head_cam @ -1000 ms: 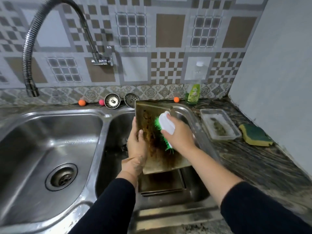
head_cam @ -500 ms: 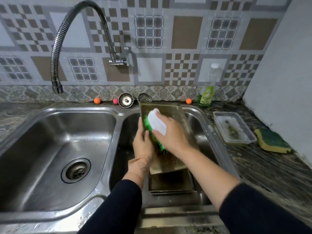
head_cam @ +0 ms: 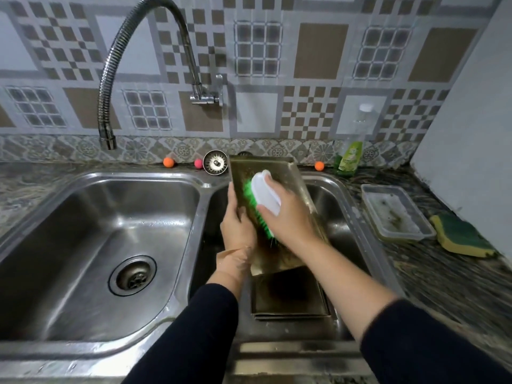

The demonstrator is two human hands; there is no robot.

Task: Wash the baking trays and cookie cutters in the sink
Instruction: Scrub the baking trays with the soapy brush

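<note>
A stained metal baking tray (head_cam: 285, 173) stands tilted on edge over the right sink basin (head_cam: 336, 217). My left hand (head_cam: 238, 228) grips the tray's left edge. My right hand (head_cam: 288, 214) is closed on a white scrub brush (head_cam: 263, 194) whose green bristles press against the tray's face. Below it, more trays (head_cam: 288, 295) lie stacked flat in the bottom of the right basin. No cookie cutters are visible.
The left basin (head_cam: 97, 245) with its drain lies under the flexible tap (head_cam: 108, 106). On the right counter sit a clear plastic container (head_cam: 396, 214), a green-yellow sponge (head_cam: 465, 239) and a soap bottle (head_cam: 352, 153). A sink strainer (head_cam: 214, 163) and small coloured balls line the back ledge.
The brush and my right hand have slid up the tray's face, then slightly back down. The camera view has shifted left, bringing more of the left basin and tap into view.
</note>
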